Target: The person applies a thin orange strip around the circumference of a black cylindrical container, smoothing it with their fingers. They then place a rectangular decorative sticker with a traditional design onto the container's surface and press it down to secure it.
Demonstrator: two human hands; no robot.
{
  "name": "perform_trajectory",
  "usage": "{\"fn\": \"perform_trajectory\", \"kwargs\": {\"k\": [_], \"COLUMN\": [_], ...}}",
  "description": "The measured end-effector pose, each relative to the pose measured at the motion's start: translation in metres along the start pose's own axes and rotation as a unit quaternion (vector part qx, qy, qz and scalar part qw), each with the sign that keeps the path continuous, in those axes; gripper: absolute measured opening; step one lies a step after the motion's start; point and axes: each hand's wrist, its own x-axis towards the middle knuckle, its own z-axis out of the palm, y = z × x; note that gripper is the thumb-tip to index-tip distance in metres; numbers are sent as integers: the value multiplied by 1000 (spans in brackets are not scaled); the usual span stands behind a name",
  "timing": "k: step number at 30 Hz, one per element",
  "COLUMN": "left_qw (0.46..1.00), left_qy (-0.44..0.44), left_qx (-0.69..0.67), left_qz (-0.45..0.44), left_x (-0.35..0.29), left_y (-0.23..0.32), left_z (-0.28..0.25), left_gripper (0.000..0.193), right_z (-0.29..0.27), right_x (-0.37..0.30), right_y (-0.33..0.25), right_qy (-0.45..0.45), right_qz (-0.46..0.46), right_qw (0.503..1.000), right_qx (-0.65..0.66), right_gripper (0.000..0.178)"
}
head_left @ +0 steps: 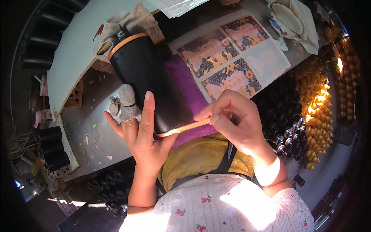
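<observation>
A black cylinder (148, 77) lies tilted on a purple cloth (179, 75), with an orange-gold band round its far end. My left hand (146, 135) rests against its near end, fingers spread and stretched out, the thumb touching the near rim. A grey cloth finger cover (128, 101), tied with a dark band, sits on one left finger. Between thumb and forefinger, my right hand (237, 121) pinches a thin gold strip (193, 125). From there the strip runs taut to the cylinder's near rim, where it lies along the edge by my left thumb.
Printed sheets (232, 58) lie right of the cylinder, with an enamel bowl (286, 21) beyond. A crumpled cloth (135, 19) touches the cylinder's far end. Black and gold turned pieces (317, 112) stand in rows at right. A pale board (77, 50) edges the left.
</observation>
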Motion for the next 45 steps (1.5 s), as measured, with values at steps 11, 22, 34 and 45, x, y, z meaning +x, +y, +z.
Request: {"fn": "perform_trajectory", "kwargs": {"k": [11,22,34,45], "left_qw": [1000,1000,997,994], "left_qy": [2,26,25,43], "left_qx": [2,-6,-74,-103], "left_qz": [-4,6,-12,-17], "left_x": [0,-14,-14,-18], "left_y": [1,-15,-17,-21], "left_z": [0,8,12,18], "left_gripper": [89,98,103,101], "right_z": [7,15,41,45], "right_x": [11,16,-4,-4], "right_y": [14,17,26,33], "right_qy": [53,109,100,96], "right_qz": [36,-85,-225,-335], "right_qw": [998,966,930,913], "right_qx": [-25,-217,-271,-211], "right_gripper": [7,14,54,44]}}
